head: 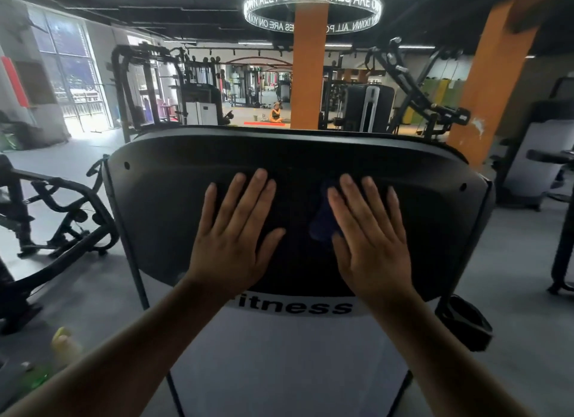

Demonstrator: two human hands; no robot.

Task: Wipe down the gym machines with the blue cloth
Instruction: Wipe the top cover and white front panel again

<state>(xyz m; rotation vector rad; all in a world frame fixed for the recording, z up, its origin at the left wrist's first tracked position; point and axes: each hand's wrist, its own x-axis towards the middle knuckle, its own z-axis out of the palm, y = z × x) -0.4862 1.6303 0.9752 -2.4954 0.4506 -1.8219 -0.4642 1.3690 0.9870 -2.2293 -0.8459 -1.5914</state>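
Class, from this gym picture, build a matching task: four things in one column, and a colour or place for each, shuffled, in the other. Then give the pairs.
Things:
1 left hand
2 right hand
3 cloth
4 pillar

Colour or place:
A orange
B flat on the cloth
C dark blue
D flat on the bare black cover

Pairs: 1-D, 2-B, 3-C, 4-A

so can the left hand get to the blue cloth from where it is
Probably yes: the blue cloth pokes out from under the right hand on the side facing the left hand, with only bare black panel between them.
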